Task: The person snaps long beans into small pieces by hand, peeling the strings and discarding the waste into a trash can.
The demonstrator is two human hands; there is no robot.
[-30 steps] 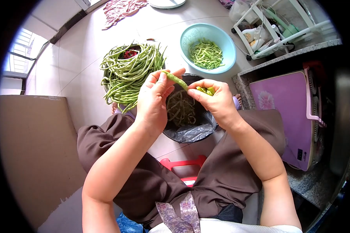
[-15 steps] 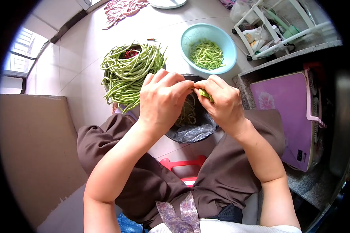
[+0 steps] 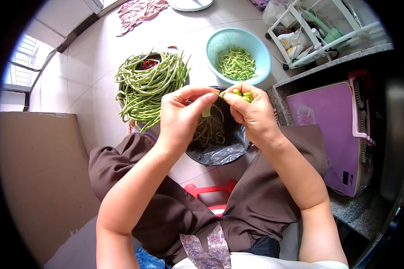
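Over the bin, my left hand (image 3: 184,114) pinches the end of a green bean between thumb and finger. A short green bean piece (image 3: 206,111) shows just under those fingers. My right hand (image 3: 254,110) is closed around several broken green bean pieces (image 3: 243,95), its thumb tip meeting my left fingertips at the same bean. Below both hands stands a dark bin (image 3: 231,127) lined with a black plastic bag (image 3: 222,154), with stringy bean scraps (image 3: 211,130) inside. Beyond it, a light blue basin (image 3: 211,47) holds short cut bean pieces (image 3: 236,62).
Long green beans (image 3: 143,85) lie heaped at the left, around something red (image 3: 148,63). A white rack (image 3: 303,33) stands at back right, above a purple board-like item (image 3: 321,134). Cardboard (image 3: 38,166) is at left; a red stool (image 3: 211,188) sits between my knees.
My left fingers have opened out from a curled grip into a thumb-and-finger pinch. My right hand has turned, showing more bean pieces in it. The view has shifted slightly.
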